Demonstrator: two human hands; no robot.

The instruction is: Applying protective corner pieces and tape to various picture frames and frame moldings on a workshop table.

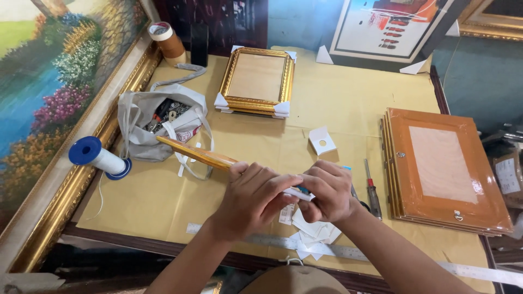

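Over the table, my left hand grips a gilt frame held edge-on while my right hand pinches a white corner guard onto its end; best to keep the frame steady and seat the guard squarely.

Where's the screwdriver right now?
In the head view, the screwdriver lies on the paper-covered table, just right of the right hand and left of the stack of orange-backed frames.
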